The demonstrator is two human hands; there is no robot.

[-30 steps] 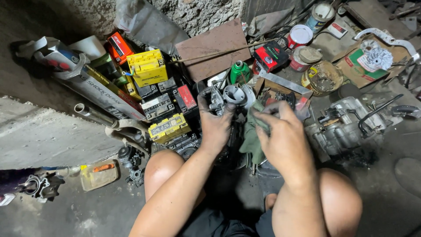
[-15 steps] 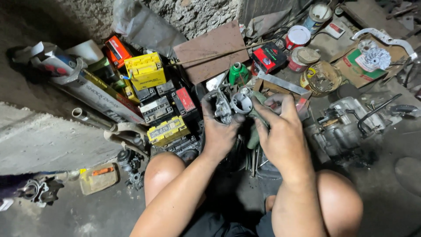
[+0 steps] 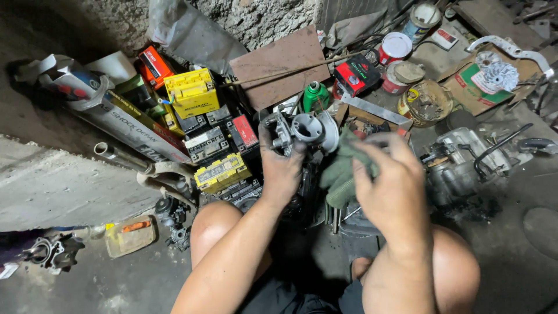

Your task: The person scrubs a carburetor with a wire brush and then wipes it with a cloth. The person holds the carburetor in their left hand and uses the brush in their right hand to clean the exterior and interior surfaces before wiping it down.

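Observation:
My left hand [image 3: 281, 168], black with grease, grips a small metal carburetor [image 3: 305, 129] and holds it up in front of me, its round bore facing the camera. My right hand [image 3: 390, 181] holds a grey-green rag [image 3: 339, 173] bunched just to the right of the carburetor, touching its side. Both forearms reach out over my bare knees. Below the hands lies a dark engine part, mostly hidden.
Yellow and black batteries [image 3: 192, 92] and long boxes crowd the left. A rusty metal plate [image 3: 280, 64] leans on the wall. Cans [image 3: 395, 47], a green bottle [image 3: 314, 95] and a red box [image 3: 356, 74] stand behind. An engine block [image 3: 459, 163] sits right.
My left hand has lifted and turned the carburetor so its bore faces up toward me. My right hand has brought the rag up beside it.

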